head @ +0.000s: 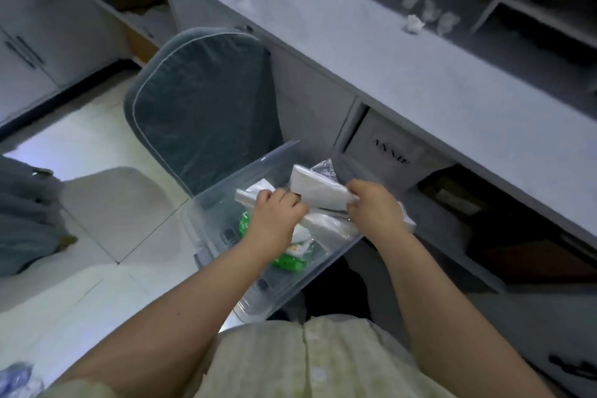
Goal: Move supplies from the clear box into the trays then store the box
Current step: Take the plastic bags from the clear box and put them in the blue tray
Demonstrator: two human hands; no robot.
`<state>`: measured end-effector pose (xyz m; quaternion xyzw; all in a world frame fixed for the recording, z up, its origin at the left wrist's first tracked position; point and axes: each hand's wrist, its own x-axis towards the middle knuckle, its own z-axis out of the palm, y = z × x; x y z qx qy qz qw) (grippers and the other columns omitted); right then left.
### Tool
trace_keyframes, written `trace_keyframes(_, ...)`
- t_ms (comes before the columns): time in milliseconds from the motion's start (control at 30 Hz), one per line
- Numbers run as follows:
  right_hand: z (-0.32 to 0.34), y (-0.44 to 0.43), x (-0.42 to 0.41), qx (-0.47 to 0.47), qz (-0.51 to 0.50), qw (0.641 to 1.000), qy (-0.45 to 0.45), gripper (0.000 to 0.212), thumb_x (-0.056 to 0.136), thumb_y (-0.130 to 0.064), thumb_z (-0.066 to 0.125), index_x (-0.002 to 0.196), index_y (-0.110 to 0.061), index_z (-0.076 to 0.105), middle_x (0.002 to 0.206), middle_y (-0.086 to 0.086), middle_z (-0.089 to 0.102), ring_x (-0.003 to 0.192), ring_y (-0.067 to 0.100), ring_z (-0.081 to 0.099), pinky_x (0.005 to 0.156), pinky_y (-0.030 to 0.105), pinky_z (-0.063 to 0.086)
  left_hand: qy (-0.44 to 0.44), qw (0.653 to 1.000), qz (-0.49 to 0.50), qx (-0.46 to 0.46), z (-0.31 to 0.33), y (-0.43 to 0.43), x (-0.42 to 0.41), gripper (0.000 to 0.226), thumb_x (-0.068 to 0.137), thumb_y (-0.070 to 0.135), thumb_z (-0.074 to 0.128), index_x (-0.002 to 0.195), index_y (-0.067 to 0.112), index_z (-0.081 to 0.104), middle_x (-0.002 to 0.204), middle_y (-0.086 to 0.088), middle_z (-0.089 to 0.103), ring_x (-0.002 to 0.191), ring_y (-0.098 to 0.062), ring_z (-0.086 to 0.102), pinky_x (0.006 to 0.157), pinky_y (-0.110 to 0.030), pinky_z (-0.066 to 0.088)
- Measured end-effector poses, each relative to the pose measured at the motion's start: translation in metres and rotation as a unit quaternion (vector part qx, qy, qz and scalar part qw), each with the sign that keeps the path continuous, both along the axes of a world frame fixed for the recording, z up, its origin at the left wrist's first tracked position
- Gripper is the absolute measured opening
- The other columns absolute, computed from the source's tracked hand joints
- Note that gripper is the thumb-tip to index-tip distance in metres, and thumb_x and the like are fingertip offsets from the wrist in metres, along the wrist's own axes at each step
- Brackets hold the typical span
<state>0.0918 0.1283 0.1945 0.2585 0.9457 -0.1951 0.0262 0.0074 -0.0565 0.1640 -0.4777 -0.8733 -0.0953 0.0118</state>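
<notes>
With our left hand (277, 213) and right hand (371, 207) both gripping plastic packets (318, 191) over the clear box (206, 223), we should lift them together, keeping loose wrappers from snagging.

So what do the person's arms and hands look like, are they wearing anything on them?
Both arms are bare up to the picture's edge: no sleeves, watch or bracelets. The left hand and right hand wear no gloves, and no rings show on the fingers. The pale green shirt has white buttons.

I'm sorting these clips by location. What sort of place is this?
Probably a home study or small office: a long grey desk with open cubbies, a padded chair pushed up to it, and cabinets along the wall. Both hands are in a clear box.
</notes>
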Motion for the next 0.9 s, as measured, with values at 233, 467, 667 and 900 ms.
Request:
trace_keyframes(233, 0.046, 0.037, 0.109, 0.065, -0.133, 0.989, 0.004, 0.013, 0.082, -0.011, 0.054, 0.088, -0.023, 0.058, 0.093, 0.005, 0.061, 0.086, 0.029, 0.056, 0.063, 0.032, 0.036, 0.050, 0.981, -0.187, 0.013, 0.038, 0.084, 0.058, 0.026, 0.057, 0.009, 0.076, 0.078, 0.021, 0.066, 0.072, 0.001, 0.063, 0.073, -0.026, 0.060, 0.065, -0.036, 0.042)
trace_keyframes(467, 0.076, 0.089, 0.255, 0.088, -0.277, 0.956, 0.046, 0.014, 0.081, -0.012, 0.054, 0.092, -0.019, 0.058, 0.093, 0.004, 0.061, 0.088, 0.029, 0.054, 0.062, 0.033, 0.037, 0.116, 0.910, -0.385, 0.097, 0.072, 0.178, 0.170, 0.034, 0.052, 0.002, 0.075, 0.083, 0.016, 0.069, 0.071, 0.000, 0.067, 0.069, -0.025, 0.061, 0.064, -0.032, 0.044)
trace_keyframes(667, 0.095, 0.137, 0.409, 0.094, -0.361, 0.927, 0.052, 0.010, 0.082, -0.010, 0.055, 0.088, -0.018, 0.055, 0.091, 0.008, 0.062, 0.083, 0.030, 0.054, 0.059, 0.033, 0.035, 0.143, 0.842, -0.488, 0.178, 0.087, 0.263, 0.321, 0.019, 0.068, 0.007, 0.068, 0.085, 0.016, 0.068, 0.079, 0.000, 0.068, 0.075, -0.023, 0.061, 0.070, -0.036, 0.045)
trace_keyframes(900, 0.111, 0.179, 0.606, 0.108, -0.468, 0.877, 0.036, 0.015, 0.081, -0.014, 0.057, 0.091, -0.024, 0.050, 0.088, 0.004, 0.063, 0.075, 0.027, 0.053, 0.057, 0.032, 0.037, 0.143, 0.759, -0.551, 0.317, 0.108, 0.355, 0.523, 0.003, 0.074, 0.014, 0.065, 0.072, 0.017, 0.066, 0.117, -0.011, 0.067, 0.108, -0.029, 0.049, 0.086, -0.047, 0.041)
